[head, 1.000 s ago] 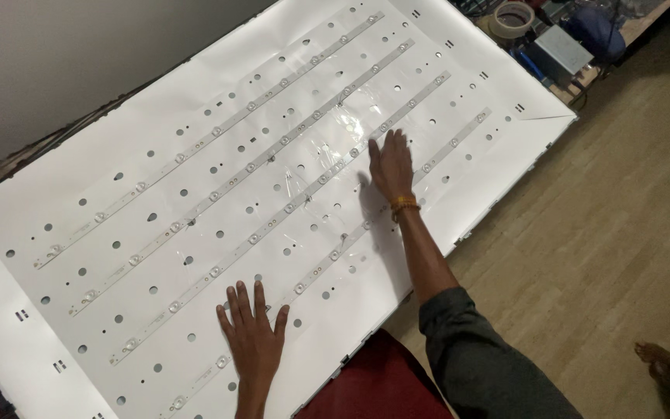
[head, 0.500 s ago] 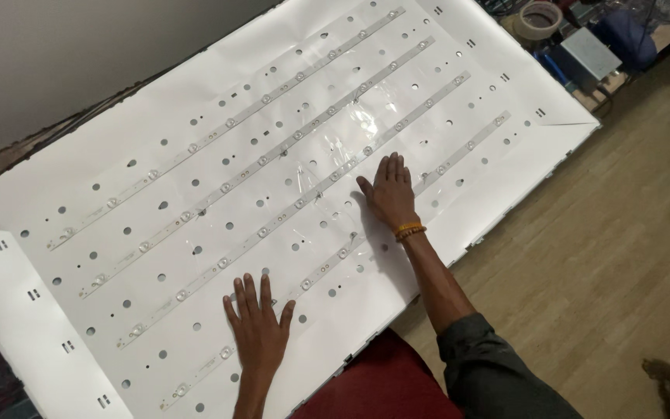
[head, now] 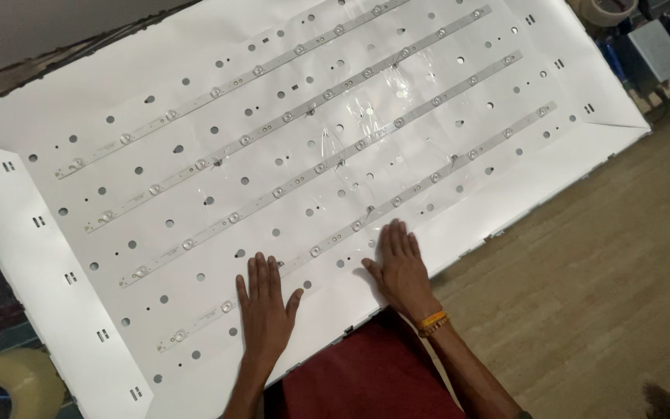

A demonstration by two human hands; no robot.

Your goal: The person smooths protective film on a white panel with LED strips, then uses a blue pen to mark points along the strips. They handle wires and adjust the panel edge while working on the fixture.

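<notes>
White reflector sheet [head: 195, 109], punched with round holes, spread wide across the view, crossed by four long LED strips [head: 296, 124] lying slantwise. Left hand [head: 264, 306] flat, fingers spread, pressed on the sheet's near edge beside the nearest strip [head: 350, 227]. Right hand [head: 401, 268] likewise flat and open, gripping nothing, orange band [head: 431, 320] at the wrist. Tape roll [head: 5, 384] at lower left, wooden floor [head: 599, 271] to the right.
</notes>
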